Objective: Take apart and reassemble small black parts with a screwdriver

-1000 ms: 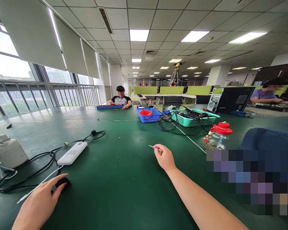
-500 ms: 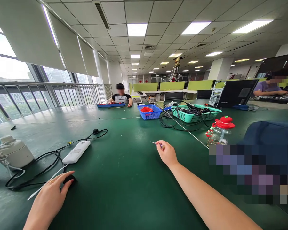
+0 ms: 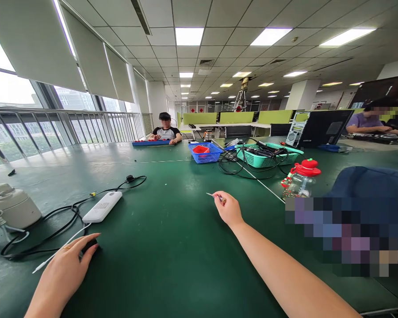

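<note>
My right hand (image 3: 230,209) is stretched out over the green table (image 3: 172,238), its fingers pinched round a thin small screwdriver (image 3: 215,196) whose metal tip points left. My left hand (image 3: 64,268) lies low at the near left, fingers closed over a small black object (image 3: 90,244) on the table. A white cable (image 3: 58,254) runs just beside that hand. A white power strip (image 3: 102,206) with a black cord (image 3: 40,234) lies a little farther out on the left.
A white jug (image 3: 11,206) stands at the far left. A red-lidded clear bottle (image 3: 300,181) stands right, by a blurred dark-blue mass. Farther back sit a blue basket (image 3: 205,154), a teal basket (image 3: 268,158) with cables and a computer case (image 3: 318,128). People sit at the far end and right.
The view has shifted a little. Both hands keep nearly the same places, the right one still pinching the screwdriver, the left still on the black object.
</note>
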Motion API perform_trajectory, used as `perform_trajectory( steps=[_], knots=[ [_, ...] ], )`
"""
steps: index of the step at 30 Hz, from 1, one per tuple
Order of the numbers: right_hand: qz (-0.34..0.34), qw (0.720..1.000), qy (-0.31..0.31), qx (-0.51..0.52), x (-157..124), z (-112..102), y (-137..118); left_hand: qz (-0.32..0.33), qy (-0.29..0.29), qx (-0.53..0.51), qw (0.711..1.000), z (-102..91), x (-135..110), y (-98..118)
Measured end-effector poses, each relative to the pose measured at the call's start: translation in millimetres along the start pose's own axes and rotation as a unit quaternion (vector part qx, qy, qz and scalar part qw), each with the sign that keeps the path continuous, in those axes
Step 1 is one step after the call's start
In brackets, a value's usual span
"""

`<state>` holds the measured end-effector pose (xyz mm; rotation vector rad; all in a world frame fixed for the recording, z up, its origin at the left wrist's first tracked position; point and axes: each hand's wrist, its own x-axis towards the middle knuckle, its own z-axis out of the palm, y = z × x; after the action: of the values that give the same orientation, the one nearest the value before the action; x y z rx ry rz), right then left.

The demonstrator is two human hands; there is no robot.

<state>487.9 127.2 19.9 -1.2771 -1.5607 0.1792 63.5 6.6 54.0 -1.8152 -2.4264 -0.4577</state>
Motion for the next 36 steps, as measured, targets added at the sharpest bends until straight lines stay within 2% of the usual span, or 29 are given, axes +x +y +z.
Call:
perform_trajectory(
  steps=[10,16,23,32,36],
  knots=[
    [-0.001,1.0,0.0,0.004,0.7,-1.0,0.0,-0.085,-0.029,-0.059,0.994,-8.5,0.4,3.1],
    [0.001,1.0,-0.003,0.008,1.3,-2.5,-1.7,-0.047,-0.007,-0.07,0.996,-9.8,-0.8,3.7],
    [-0.003,1.0,0.0,0.012,1.7,-3.1,-1.8,-0.05,0.005,-0.065,0.997,-8.4,-0.5,3.8],
    [0.012,1.0,-0.002,0.02,1.3,-2.5,-1.0,-0.066,-0.027,-0.063,0.995,-10.3,1.3,7.9],
    [0.003,1.0,0.004,0.021,1.2,-1.6,-0.2,-0.066,-0.018,-0.064,0.996,-8.3,4.1,3.4]
  ],
)
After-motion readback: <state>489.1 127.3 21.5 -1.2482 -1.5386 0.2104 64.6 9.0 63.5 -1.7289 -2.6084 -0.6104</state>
